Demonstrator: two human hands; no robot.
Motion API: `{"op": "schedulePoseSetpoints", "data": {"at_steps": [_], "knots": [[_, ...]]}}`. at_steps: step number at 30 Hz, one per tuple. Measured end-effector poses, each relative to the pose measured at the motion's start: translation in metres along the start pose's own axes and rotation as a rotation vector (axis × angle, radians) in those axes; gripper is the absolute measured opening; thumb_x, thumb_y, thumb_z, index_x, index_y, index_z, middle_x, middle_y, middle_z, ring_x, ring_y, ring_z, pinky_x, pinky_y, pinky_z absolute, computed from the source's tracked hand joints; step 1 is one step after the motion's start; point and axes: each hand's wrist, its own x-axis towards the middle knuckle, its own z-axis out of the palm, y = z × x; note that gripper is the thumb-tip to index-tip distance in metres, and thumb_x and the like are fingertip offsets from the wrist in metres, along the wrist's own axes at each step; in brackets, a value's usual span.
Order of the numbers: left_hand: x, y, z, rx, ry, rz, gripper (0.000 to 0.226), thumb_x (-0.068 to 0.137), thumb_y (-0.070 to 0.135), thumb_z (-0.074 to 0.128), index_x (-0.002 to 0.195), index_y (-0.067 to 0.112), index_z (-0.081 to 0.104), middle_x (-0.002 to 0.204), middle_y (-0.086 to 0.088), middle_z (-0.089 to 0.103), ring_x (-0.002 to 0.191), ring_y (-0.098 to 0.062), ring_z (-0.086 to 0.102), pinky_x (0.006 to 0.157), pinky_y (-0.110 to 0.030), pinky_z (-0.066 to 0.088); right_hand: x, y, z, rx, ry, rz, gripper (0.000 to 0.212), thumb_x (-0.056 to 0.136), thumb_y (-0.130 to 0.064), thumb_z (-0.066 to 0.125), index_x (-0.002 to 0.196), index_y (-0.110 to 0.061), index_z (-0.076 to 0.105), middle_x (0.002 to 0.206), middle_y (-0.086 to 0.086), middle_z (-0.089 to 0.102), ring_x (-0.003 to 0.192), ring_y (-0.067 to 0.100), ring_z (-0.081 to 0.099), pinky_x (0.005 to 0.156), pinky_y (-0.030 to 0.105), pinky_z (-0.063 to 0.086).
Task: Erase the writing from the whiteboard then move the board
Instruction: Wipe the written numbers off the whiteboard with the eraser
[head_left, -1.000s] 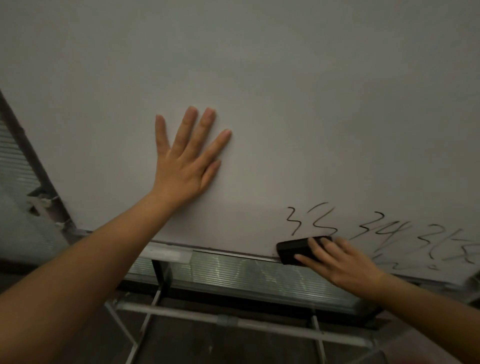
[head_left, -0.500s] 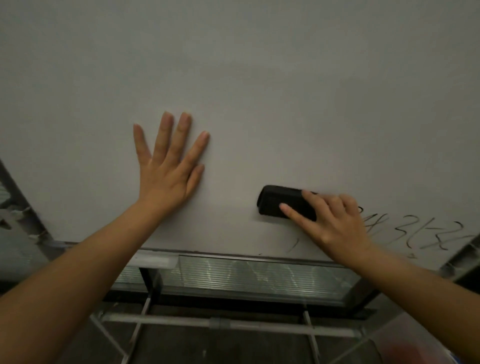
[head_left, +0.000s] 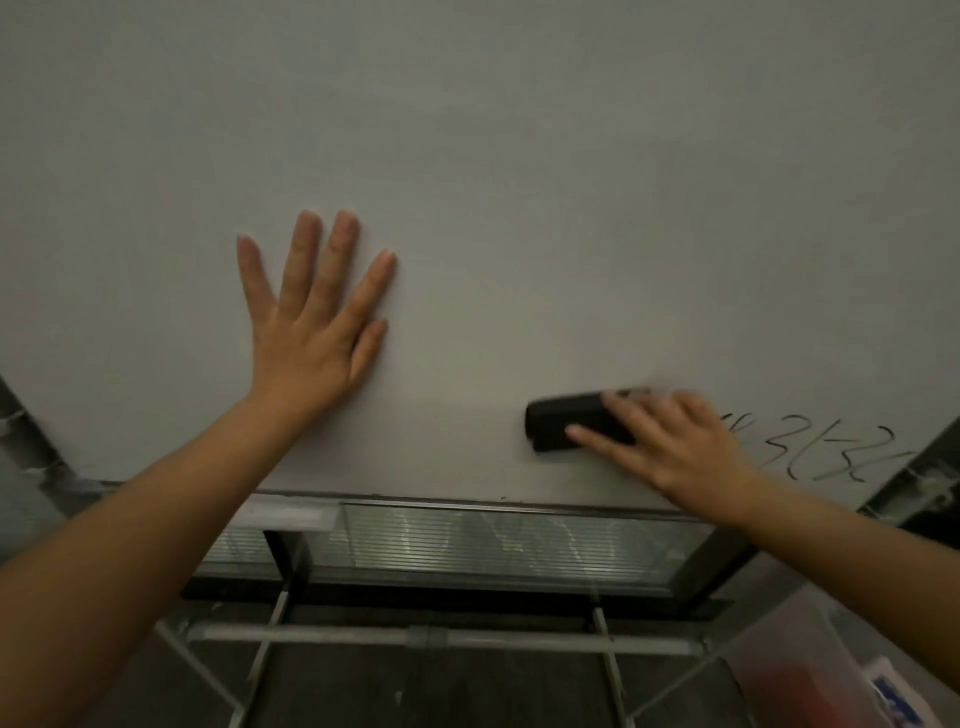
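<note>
A large whiteboard (head_left: 519, 182) fills the upper view. My left hand (head_left: 311, 322) presses flat against it, fingers spread and straight. My right hand (head_left: 670, 447) grips a black eraser (head_left: 563, 423) and holds it against the board's lower right. Black handwritten marks (head_left: 826, 452) show to the right of that hand, near the board's right edge. The part of the board under my right hand is hidden.
The board's bottom frame and tray (head_left: 467, 506) run below both hands. Under it is a ribbed panel (head_left: 493, 545) and a metal stand crossbar (head_left: 441, 636). A clear plastic bin (head_left: 810, 670) sits at the lower right. Dark frame posts stand at both sides.
The eraser moved up from the bottom edge and wiped out the leftmost marks, then shifted slightly right. My left hand stayed flat on the board.
</note>
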Motion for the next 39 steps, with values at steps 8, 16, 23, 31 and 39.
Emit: {"op": "schedulePoseSetpoints", "data": {"at_steps": [8, 16, 23, 31, 39], "knots": [[0.001, 0.004, 0.001, -0.006, 0.014, -0.002, 0.057, 0.104, 0.035, 0.032, 0.156, 0.024, 0.011, 0.162, -0.002, -0.011, 0.149, -0.027, -0.01, 0.112, -0.057, -0.015, -0.022, -0.027, 0.007, -0.025, 0.021, 0.179, 0.046, 0.093, -0.003, 0.048, 0.134, -0.023, 0.049, 0.119, 0.021, 0.05, 0.09, 0.031, 0.047, 0.073, 0.04, 0.032], [-0.001, 0.0, 0.0, -0.015, 0.007, 0.007, 0.058, 0.104, 0.036, 0.03, 0.156, 0.025, 0.007, 0.162, -0.002, -0.014, 0.148, -0.027, -0.012, 0.111, -0.058, -0.016, -0.046, -0.069, 0.021, 0.084, -0.183, -0.011, 0.044, 0.094, -0.005, 0.029, 0.133, -0.021, 0.042, 0.117, 0.021, 0.045, 0.095, 0.034, 0.047, 0.08, 0.043, 0.033], [-0.001, 0.001, 0.0, -0.021, 0.006, 0.028, 0.06, 0.104, 0.037, 0.033, 0.156, 0.023, 0.008, 0.162, -0.004, -0.012, 0.148, -0.028, -0.012, 0.111, -0.06, -0.015, 0.014, -0.111, 0.027, 0.107, -0.123, -0.027, 0.045, 0.087, -0.016, 0.043, 0.13, -0.023, 0.053, 0.116, 0.019, 0.044, 0.095, 0.032, 0.045, 0.085, 0.041, 0.033], [-0.008, -0.006, 0.003, -0.033, 0.018, 0.183, 0.061, 0.101, 0.036, 0.038, 0.156, 0.018, 0.016, 0.163, -0.006, -0.003, 0.149, -0.028, -0.004, 0.111, -0.06, -0.013, 0.004, -0.105, 0.013, 0.103, -0.241, 0.026, 0.045, 0.086, -0.016, 0.035, 0.131, -0.02, 0.042, 0.107, 0.014, 0.068, 0.091, 0.029, 0.064, 0.087, 0.041, 0.034], [-0.015, -0.016, 0.004, -0.048, 0.01, 0.251, 0.058, 0.102, 0.036, 0.035, 0.155, 0.017, 0.023, 0.163, -0.006, 0.005, 0.15, -0.026, 0.002, 0.111, -0.063, -0.008, -0.064, -0.069, -0.007, -0.073, -0.389, 0.067, 0.047, 0.103, -0.005, 0.01, 0.134, -0.019, 0.042, 0.117, 0.022, 0.045, 0.096, 0.034, 0.044, 0.081, 0.044, 0.033]]}}
